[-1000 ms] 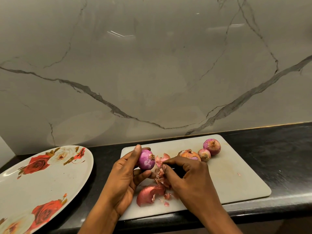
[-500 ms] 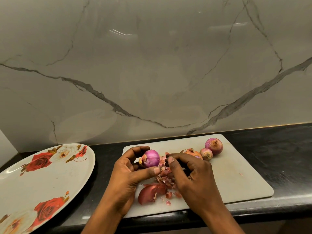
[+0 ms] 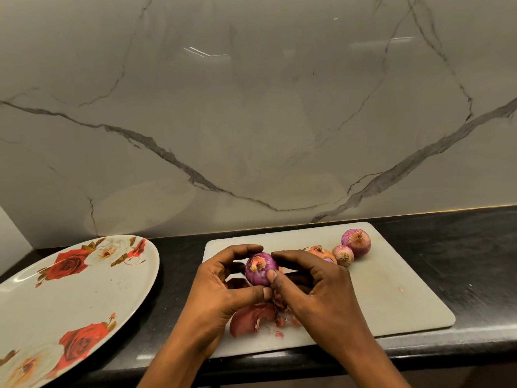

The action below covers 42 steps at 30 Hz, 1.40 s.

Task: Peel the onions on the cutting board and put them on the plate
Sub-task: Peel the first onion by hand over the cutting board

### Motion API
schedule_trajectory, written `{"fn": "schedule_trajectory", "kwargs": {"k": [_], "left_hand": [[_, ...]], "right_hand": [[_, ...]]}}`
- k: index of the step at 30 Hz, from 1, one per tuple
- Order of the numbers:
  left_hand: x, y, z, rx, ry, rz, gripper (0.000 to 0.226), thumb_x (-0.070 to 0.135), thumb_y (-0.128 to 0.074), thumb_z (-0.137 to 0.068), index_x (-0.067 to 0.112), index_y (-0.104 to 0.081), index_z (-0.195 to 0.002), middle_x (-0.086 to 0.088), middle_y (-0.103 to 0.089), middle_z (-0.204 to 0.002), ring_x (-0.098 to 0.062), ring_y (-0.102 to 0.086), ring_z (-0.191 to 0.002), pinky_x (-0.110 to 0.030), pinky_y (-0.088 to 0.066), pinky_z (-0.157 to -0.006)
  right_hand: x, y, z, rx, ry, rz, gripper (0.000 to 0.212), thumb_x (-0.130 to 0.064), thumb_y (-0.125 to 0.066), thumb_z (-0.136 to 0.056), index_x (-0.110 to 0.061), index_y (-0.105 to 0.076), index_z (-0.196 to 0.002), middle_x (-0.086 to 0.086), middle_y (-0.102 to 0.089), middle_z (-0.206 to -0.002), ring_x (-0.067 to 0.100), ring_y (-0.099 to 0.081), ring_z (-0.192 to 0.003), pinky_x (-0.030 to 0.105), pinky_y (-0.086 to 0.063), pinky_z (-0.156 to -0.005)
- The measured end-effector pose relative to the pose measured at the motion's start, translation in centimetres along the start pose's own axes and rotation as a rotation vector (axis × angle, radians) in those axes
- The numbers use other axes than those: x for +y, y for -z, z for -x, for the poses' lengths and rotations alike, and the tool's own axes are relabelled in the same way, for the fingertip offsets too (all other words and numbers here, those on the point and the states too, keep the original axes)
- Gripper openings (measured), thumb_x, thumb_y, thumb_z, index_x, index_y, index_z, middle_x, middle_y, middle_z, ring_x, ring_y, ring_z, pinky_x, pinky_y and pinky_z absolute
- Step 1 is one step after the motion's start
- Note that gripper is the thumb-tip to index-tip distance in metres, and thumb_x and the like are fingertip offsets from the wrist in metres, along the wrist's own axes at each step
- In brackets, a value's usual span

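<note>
Above white rectangular cutting board (image 3: 391,289) | left hand (image 3: 215,298) and right hand (image 3: 321,292), fingers curled, pinch purple part-peeled onion (image 3: 258,271) | three unpeeled onions (image 3: 343,254) beyond right hand, one partly hidden | reddish skins (image 3: 249,317) beneath | rose-patterned plate (image 3: 70,298) left

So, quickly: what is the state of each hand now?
Left hand: closed, fingers curled round the onion, holding it.
Right hand: closed, thumb and fingers pinch the same onion.
</note>
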State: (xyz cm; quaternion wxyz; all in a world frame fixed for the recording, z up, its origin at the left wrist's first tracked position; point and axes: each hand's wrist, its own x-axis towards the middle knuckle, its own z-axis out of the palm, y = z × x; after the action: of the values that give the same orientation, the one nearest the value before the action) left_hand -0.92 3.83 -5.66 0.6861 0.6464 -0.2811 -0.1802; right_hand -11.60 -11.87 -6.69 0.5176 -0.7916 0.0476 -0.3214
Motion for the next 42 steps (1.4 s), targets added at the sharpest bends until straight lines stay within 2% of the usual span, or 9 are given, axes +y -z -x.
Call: {"fn": "schedule_trajectory", "kwargs": {"k": [3,8,13,20,27,30,32,38,42], "left_hand": [[0.0,0.1,0.0,-0.026,0.009,0.037,0.065,-0.007,-0.091,-0.059,0.025,-0.080,-0.115,-0.003,-0.076,-0.120,-0.030,-0.075,-0.111,-0.043,-0.065,-0.084],[0.0,0.0,0.1,-0.014,-0.037,0.006,0.068,-0.025,-0.080,-0.069,0.021,-0.079,-0.120,-0.001,-0.075,-0.126,-0.026,-0.073,-0.116,-0.038,-0.064,-0.089],[-0.4,-0.2,0.1,-0.007,-0.065,-0.022,0.070,-0.025,-0.079,-0.071,0.021,-0.078,-0.123,0.001,-0.076,-0.126,-0.022,-0.073,-0.117,-0.037,-0.063,-0.091],[-0.3,-0.2,0.1,-0.055,-0.036,0.008,0.067,-0.022,-0.079,-0.074,0.019,-0.076,-0.127,-0.004,-0.075,-0.129,-0.027,-0.074,-0.114,-0.042,-0.063,-0.092],[-0.3,0.0,0.1,-0.070,-0.032,0.001,0.065,-0.019,-0.081,-0.075,0.021,-0.076,-0.127,-0.005,-0.074,-0.130,-0.028,-0.072,-0.119,-0.048,-0.061,-0.097],[-0.2,-0.1,0.2,-0.069,-0.027,0.016,0.066,-0.019,-0.081,-0.075,0.023,-0.077,-0.125,-0.006,-0.074,-0.129,-0.028,-0.072,-0.120,-0.048,-0.061,-0.097],[-0.1,0.0,0.3,-0.083,-0.016,0.045,0.066,-0.020,-0.080,-0.075,0.022,-0.077,-0.125,-0.006,-0.074,-0.130,-0.029,-0.070,-0.123,-0.046,-0.061,-0.096],[0.1,0.2,0.2,-0.140,0.046,0.129,0.065,-0.018,-0.080,-0.077,0.020,-0.074,-0.130,-0.013,-0.070,-0.133,-0.036,-0.069,-0.122,-0.051,-0.060,-0.098],[0.2,-0.1,0.1,-0.105,0.062,0.134,0.063,0.001,-0.092,-0.071,0.021,-0.074,-0.128,-0.018,-0.070,-0.131,-0.039,-0.071,-0.118,-0.053,-0.059,-0.099]], "right_hand": [[-0.1,0.1,0.0,0.032,0.043,0.020,0.027,-0.025,-0.077,-0.093,-0.034,-0.076,-0.118,-0.021,-0.077,-0.108,-0.006,-0.071,-0.102,0.017,-0.061,-0.081],[0.1,0.3,-0.3,0.072,0.167,0.177,0.029,-0.019,-0.079,-0.091,-0.035,-0.080,-0.114,-0.016,-0.073,-0.123,-0.006,-0.066,-0.115,0.017,-0.060,-0.082],[-0.3,1.1,-1.0,-0.030,0.278,0.326,0.021,-0.023,-0.077,-0.093,-0.024,-0.081,-0.113,-0.013,-0.074,-0.104,0.002,-0.070,-0.097,0.019,-0.060,-0.075],[-0.8,1.8,-1.9,-0.080,0.323,0.386,0.017,-0.024,-0.077,-0.094,-0.022,-0.082,-0.111,-0.013,-0.077,-0.097,0.000,-0.071,-0.086,0.021,-0.059,-0.073],[-0.3,0.5,-1.6,0.035,0.408,0.477,0.013,-0.020,-0.076,-0.092,-0.015,-0.080,-0.103,-0.005,-0.077,-0.092,0.005,-0.069,-0.081,0.027,-0.059,-0.071],[0.0,0.1,-1.6,0.046,0.429,0.522,0.019,-0.024,-0.067,-0.094,-0.012,-0.077,-0.106,-0.001,-0.075,-0.094,0.009,-0.067,-0.082,0.028,-0.060,-0.072],[0.0,0.1,-1.7,0.037,0.422,0.506,0.022,-0.027,-0.061,-0.096,-0.013,-0.075,-0.107,-0.002,-0.073,-0.095,0.007,-0.066,-0.083,0.026,-0.058,-0.072],[0.2,0.5,-2.4,-0.006,0.270,0.268,0.010,-0.022,-0.068,-0.094,-0.021,-0.076,-0.100,-0.014,-0.071,-0.088,0.008,-0.068,-0.083,0.021,-0.055,-0.070],[0.2,0.7,-2.5,-0.069,0.164,0.109,0.022,-0.039,-0.063,-0.093,-0.025,-0.078,-0.100,-0.013,-0.074,-0.089,0.012,-0.072,-0.086,0.034,-0.060,-0.073]]}}
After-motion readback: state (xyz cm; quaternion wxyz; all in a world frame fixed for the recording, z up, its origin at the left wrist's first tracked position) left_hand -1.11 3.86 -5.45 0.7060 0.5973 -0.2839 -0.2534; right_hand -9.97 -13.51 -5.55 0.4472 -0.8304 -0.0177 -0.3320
